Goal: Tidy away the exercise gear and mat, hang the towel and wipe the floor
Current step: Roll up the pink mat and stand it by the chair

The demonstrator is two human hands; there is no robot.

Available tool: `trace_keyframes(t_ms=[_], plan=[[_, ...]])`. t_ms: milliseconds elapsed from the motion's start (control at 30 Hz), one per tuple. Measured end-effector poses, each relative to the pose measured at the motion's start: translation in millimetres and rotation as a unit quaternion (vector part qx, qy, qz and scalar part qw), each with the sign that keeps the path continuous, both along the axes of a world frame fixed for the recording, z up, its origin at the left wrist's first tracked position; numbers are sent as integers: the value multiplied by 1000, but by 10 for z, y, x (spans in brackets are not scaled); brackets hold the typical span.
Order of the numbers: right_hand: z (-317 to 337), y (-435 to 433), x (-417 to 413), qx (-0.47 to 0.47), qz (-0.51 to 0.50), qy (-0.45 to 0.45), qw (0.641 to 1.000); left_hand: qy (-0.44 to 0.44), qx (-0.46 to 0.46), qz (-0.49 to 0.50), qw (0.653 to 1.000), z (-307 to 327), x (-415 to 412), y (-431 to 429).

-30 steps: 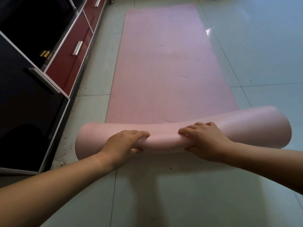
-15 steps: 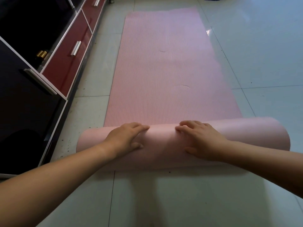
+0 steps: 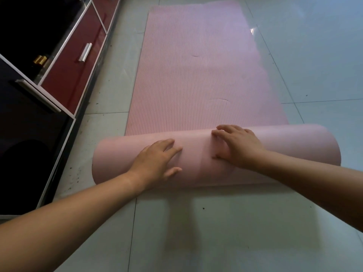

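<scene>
A pink ribbed exercise mat (image 3: 200,75) lies flat on the tiled floor, stretching away from me. Its near end is rolled up into a loose smooth pink roll (image 3: 121,160) that lies across the floor. My left hand (image 3: 157,161) rests flat on the roll left of its middle, fingers spread and straight. My right hand (image 3: 237,146) presses on the top of the roll right of the middle, with its fingertips at the roll's far edge and its thumb low on the near side.
A low cabinet with dark red drawer fronts (image 3: 72,75) and metal handles (image 3: 85,52) runs along the left beside the mat. Pale glossy floor tiles (image 3: 314,65) spread to the right and in front of me.
Both hands have gone from gripping the roll's edge to lying flatter on top of it. The roll has grown thicker and moved forward over the flat mat.
</scene>
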State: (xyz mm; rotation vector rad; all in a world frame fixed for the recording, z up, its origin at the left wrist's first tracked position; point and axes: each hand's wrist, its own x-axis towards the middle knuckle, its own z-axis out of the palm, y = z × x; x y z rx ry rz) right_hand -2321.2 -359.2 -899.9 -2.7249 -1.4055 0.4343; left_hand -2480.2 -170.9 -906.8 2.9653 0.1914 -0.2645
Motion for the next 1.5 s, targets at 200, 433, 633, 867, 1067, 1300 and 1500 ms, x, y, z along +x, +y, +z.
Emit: trace_keyframes(t_ms=[200, 433, 633, 867, 1067, 1300, 1500], plan=[[-64, -78, -139, 0, 51, -26, 998, 54, 22, 2, 998, -72, 138, 89], [-149, -127, -179, -60, 62, -28, 996, 27, 15, 37, 999, -72, 326, 135], [-133, 17, 0, -47, 54, -28, 997, -7, 4, 23, 1000, -123, 309, 124], [-161, 28, 77, -28, 49, -9, 998, 36, 7, 5, 999, -176, 324, 197], [-221, -4, 41, -70, 82, -20, 994, 56, 17, -14, 998, -249, 320, 188], [-247, -13, 38, -26, 68, -8, 997, 32, -14, 4, 999, -261, 306, 187], [-232, -30, 18, -11, 63, -20, 998, 8, -20, 9, 1000, -231, 267, 177]])
